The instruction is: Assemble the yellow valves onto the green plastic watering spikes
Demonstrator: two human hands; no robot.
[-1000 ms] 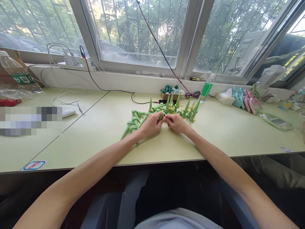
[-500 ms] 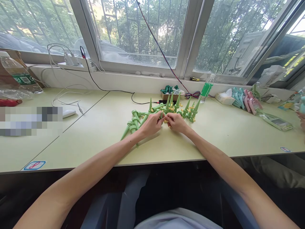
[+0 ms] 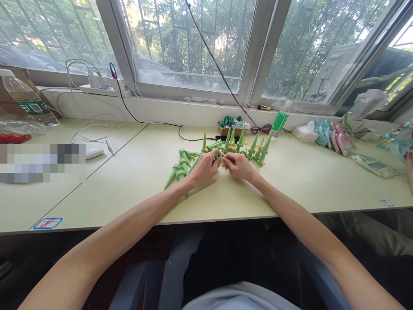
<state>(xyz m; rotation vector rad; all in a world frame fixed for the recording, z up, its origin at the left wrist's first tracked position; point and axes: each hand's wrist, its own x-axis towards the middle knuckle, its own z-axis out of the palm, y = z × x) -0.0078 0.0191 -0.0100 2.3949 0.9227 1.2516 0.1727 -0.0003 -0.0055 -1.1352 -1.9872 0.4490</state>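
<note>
My left hand (image 3: pixel 206 167) is closed around a green plant watering spike (image 3: pixel 217 154), mostly hidden by the fingers. Right against it, my right hand (image 3: pixel 238 165) pinches at a small yellow valve piece (image 3: pixel 222 160); the fingers cover most of it. Several loose green spikes (image 3: pixel 183 162) lie on the table beside my left hand, pointing different ways. Behind and right of my hands, several spikes with yellow valves (image 3: pixel 263 150) stand upright, tips up. One more upright spike (image 3: pixel 204 143) stands just behind my left hand.
The pale table (image 3: pixel 129 185) runs along a window. At the back are a small cardboard box (image 3: pixel 237 130), a green-labelled bottle (image 3: pixel 279 122) and a tissue box (image 3: pixel 305 132). Pink and blue packets (image 3: pixel 338 137) lie right. Another person's hand (image 3: pixel 409 165) shows at the right edge. White cables (image 3: pixel 90 133) lie left.
My two hands stay together with only small finger movements around the spike and the yellow piece. At the right edge, another person's hand and a bluish thing have shifted.
</note>
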